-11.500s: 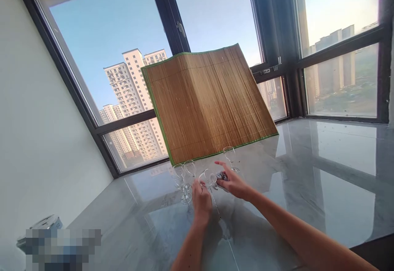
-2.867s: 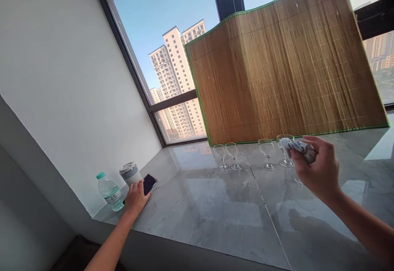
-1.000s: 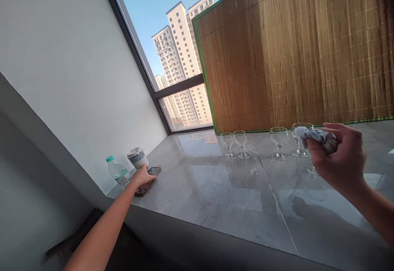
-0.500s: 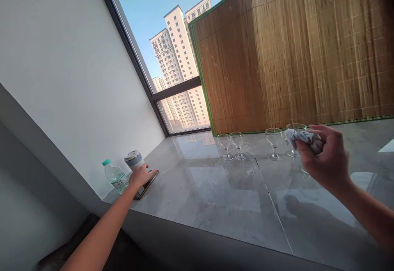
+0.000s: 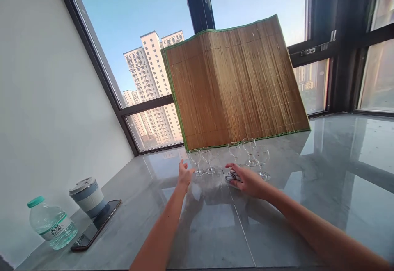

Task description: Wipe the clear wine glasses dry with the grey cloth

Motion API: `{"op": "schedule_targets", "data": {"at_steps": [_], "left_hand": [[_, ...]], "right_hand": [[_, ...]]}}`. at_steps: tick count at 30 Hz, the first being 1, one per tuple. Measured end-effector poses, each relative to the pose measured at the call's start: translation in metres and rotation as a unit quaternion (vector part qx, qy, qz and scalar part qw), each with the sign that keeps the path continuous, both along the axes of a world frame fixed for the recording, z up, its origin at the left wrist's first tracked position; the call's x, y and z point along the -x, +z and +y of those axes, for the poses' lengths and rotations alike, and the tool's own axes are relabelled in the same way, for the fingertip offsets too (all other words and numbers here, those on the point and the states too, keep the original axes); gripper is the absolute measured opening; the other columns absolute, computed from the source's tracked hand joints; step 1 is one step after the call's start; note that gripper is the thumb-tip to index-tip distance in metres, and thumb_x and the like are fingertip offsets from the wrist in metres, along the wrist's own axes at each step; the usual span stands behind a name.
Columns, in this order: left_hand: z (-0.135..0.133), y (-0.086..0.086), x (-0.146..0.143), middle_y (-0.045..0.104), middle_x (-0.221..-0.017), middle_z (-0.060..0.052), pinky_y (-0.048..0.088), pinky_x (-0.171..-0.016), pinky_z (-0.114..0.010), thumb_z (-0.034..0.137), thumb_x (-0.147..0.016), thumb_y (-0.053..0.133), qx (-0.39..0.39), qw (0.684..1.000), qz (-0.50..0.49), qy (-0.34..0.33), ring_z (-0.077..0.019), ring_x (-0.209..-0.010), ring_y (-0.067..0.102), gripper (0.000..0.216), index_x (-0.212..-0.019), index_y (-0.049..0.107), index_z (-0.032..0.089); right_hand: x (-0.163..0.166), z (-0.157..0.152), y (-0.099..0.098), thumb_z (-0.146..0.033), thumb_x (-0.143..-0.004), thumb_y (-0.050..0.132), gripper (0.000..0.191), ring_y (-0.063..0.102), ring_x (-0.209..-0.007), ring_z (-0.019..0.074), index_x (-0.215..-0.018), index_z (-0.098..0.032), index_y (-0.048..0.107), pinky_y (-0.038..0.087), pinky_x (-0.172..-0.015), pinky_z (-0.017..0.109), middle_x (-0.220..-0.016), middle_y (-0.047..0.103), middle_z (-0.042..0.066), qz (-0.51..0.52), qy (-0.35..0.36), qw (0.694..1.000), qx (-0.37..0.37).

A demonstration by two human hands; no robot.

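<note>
My left hand (image 5: 185, 175) is open, its fingers spread just beside the leftmost wine glass (image 5: 195, 157). Whether it touches the glass I cannot tell. A second stemmed glass (image 5: 206, 155) stands upright close by on the right. My right hand (image 5: 250, 181) is closed on a crumpled grey-white cloth (image 5: 233, 176), low over the grey tiled ledge (image 5: 206, 238). Around that hand stand three more upright glasses: one behind the fingers (image 5: 234, 149), a taller one at the back (image 5: 249, 145) and one behind the wrist (image 5: 261, 155). The hand partly hides the first one's foot.
At the left, a clear bottle with a green cap (image 5: 53, 224) and a blue-and-white lidded cup (image 5: 88, 197) stand beside a dark phone (image 5: 97, 226) lying flat. Behind the glasses a bamboo mat (image 5: 237, 86) with green edging leans against the window (image 5: 147, 12).
My left hand has left the phone and cup and moved right to the glasses. My right hand has lowered the cloth toward the ledge. The view has shifted, showing more window on the right.
</note>
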State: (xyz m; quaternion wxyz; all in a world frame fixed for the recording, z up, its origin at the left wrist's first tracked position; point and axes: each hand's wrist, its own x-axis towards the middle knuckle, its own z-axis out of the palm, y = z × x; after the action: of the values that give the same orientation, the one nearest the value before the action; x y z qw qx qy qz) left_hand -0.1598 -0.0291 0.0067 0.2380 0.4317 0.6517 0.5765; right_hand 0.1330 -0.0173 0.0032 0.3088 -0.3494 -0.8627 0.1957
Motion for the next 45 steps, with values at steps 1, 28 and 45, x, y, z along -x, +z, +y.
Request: {"op": "schedule_targets", "data": {"at_steps": [1,28,45], "left_hand": [[0.009,-0.006,-0.008,0.050,-0.138,-0.019,0.045,-0.099,-0.037,0.019,-0.068,0.069,0.003,1.000,-0.016,0.001,-0.0273,-0.130,0.050,0.078,-0.138,0.035,0.020],[-0.025,0.001,-0.091,0.064,-0.085,-0.014,0.035,-0.091,-0.045,0.008,-0.075,0.050,-0.080,0.857,0.507,-0.050,-0.0297,-0.091,0.059,0.025,-0.088,0.066,0.023],[-0.017,-0.014,-0.095,0.071,-0.102,-0.014,0.044,-0.081,-0.037,0.026,-0.091,0.042,-0.034,0.945,0.317,-0.068,-0.0283,-0.096,0.066,0.045,-0.136,0.046,0.022]], "right_hand": [[0.000,0.000,-0.003,-0.028,-0.081,0.056,0.051,0.062,-0.079,0.0214,-0.131,-0.024,0.047,0.043,-0.071,0.030,-0.091,0.068,0.004,-0.015,0.007,1.000,0.005],[0.022,-0.021,0.007,-0.017,-0.080,0.057,0.037,0.062,-0.106,0.0245,-0.115,-0.028,0.055,0.047,-0.093,0.040,-0.117,0.067,0.006,0.180,0.017,0.980,-0.080],[0.019,-0.001,0.009,-0.033,-0.069,0.070,0.054,0.056,-0.068,0.0160,-0.116,-0.025,0.046,0.043,-0.060,0.027,-0.076,0.056,-0.004,0.349,0.028,0.915,0.199]]}}
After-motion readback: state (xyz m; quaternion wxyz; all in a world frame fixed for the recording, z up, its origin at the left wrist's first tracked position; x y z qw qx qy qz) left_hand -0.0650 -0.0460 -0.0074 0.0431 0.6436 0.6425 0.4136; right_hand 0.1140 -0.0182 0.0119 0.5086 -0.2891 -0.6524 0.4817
